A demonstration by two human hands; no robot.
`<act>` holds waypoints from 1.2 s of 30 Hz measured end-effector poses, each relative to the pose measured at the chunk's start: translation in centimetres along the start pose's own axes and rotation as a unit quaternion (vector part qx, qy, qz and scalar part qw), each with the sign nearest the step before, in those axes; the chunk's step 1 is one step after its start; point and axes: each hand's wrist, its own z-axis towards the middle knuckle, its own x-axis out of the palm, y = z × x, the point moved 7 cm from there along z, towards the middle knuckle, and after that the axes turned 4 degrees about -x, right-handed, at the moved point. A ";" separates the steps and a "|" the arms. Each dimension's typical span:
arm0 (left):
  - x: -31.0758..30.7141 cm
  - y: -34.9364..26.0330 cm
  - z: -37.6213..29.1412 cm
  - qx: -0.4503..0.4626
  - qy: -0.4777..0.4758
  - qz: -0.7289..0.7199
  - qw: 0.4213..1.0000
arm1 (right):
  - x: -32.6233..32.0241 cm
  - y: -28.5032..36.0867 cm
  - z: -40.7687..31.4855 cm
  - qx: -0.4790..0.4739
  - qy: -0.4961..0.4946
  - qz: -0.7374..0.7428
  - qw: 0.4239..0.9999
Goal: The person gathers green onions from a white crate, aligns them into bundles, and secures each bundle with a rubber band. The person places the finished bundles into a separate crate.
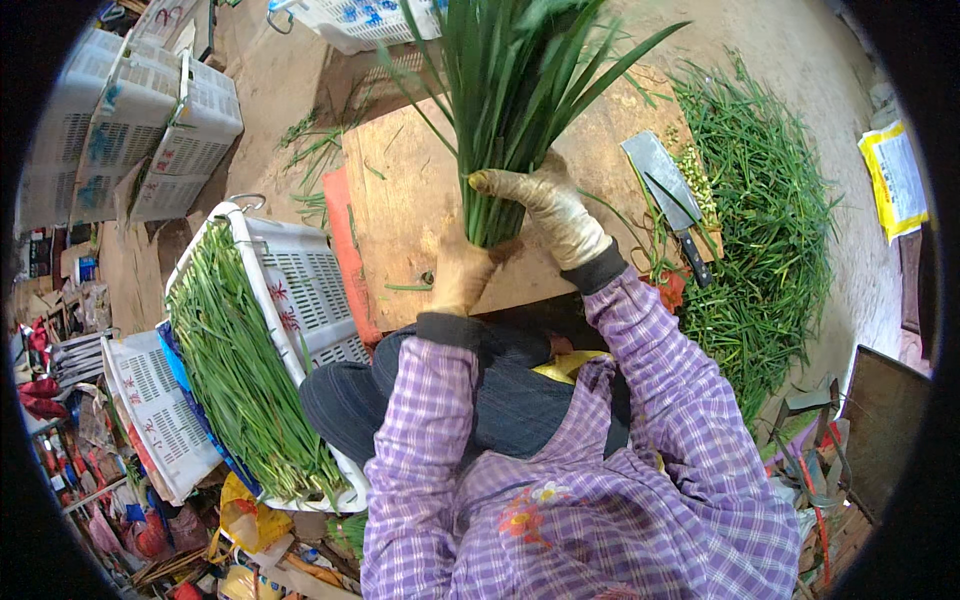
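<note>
My right hand [547, 206], in a stained pale glove, is closed around a bunch of long green leafy stalks [499, 112] like garlic chives, held upright over a wooden board [405, 202]. Blurred, my left hand [461, 274] is at the lower end of the bunch; whether it grips the stalks is unclear. A cleaver [664, 184] with a black handle lies on the board's right side, beside small cut pale stem ends [694, 180].
A white plastic crate [300, 292] full of green stalks [232, 360] stands at the left, with more crates [187, 142] behind. A large heap of loose green leaves [757, 225] lies right of the board. Another white crate [352, 26] is at the top.
</note>
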 end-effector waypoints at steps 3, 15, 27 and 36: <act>0.4 0.4 2.4 0.035 0.049 -0.169 0.984 | -0.1 1.0 1.1 -0.114 0.001 -0.140 0.983; 1.8 7.1 5.8 0.114 -0.063 -0.085 0.988 | -1.7 -5.2 1.4 -0.063 -0.053 -0.112 0.990; 2.8 11.1 3.5 -0.182 0.054 -0.288 0.939 | -2.7 -4.8 -6.2 -0.120 -0.137 -0.364 0.913; 4.0 8.7 2.5 -0.280 0.057 -0.226 0.931 | -20.3 -3.9 -12.8 0.053 -0.234 -0.777 0.582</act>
